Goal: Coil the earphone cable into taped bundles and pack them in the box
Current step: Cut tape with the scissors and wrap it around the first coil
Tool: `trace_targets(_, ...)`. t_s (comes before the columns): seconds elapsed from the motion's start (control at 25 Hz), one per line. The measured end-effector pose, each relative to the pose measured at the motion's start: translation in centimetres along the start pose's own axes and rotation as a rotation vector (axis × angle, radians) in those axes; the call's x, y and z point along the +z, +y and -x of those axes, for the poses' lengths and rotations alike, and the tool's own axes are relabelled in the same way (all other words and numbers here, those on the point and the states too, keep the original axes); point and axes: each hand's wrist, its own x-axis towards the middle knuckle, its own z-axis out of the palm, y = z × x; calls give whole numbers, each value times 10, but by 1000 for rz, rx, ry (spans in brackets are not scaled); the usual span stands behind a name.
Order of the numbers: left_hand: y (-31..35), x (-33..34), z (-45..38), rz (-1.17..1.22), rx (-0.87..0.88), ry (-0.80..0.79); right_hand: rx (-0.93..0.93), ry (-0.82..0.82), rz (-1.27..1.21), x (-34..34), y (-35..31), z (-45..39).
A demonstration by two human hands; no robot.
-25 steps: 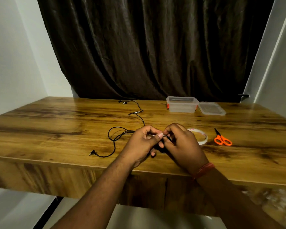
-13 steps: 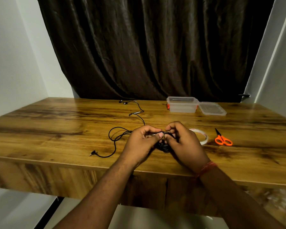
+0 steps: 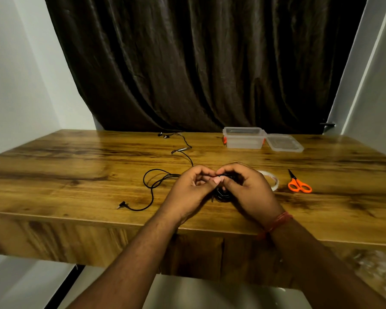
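My left hand (image 3: 193, 190) and my right hand (image 3: 247, 192) meet over the table's front middle, both pinching a small black coiled cable bundle (image 3: 222, 194) that hangs between them, partly hidden by my fingers. A second black earphone cable (image 3: 153, 186) lies loose to the left, its jack plug (image 3: 121, 205) near the front edge and its earbuds (image 3: 164, 135) at the back. A clear tape roll (image 3: 271, 178) lies just right of my right hand, half hidden behind it. The clear plastic box (image 3: 243, 143) stands open at the back right.
The box's lid (image 3: 284, 143) lies beside the box on its right. Orange-handled scissors (image 3: 298, 186) rest right of the tape roll. The wooden table (image 3: 65, 175) ends in a dark curtain at the back and white walls at both sides.
Both hands have shifted slightly while working the bundle; my fingers have curled more tightly over it and the coil now hangs lower between them. The loose cable has not moved.
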Motion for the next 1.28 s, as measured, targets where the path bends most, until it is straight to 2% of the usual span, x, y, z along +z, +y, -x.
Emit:
trace_targets(0.2,2,-2,-1,99,26,74,141,-40,-348,2,-6,1)
trace_targets(0.36,4,-5,-2,161,16,119,134,-48,-440,1,-5,0)
trace_targets(0.44,7,-1,-1,161,-7,96,135,-44,-429,0,-5,0)
trace_targets(0.64,8,1,2,127,-1,19,23,-40,-145,0,-3,2)
trace_targets(0.72,8,0,2,105,7,11,51,-33,-148,0,-2,2)
trace_targets(0.92,8,0,1,173,-4,45,85,-146,-221,4,2,1)
trace_targets(1.12,6,0,0,105,-44,45,81,-58,-261,1,-2,1)
trace_targets(1.28,6,3,0,121,-81,-34,43,-112,-117,1,-3,3)
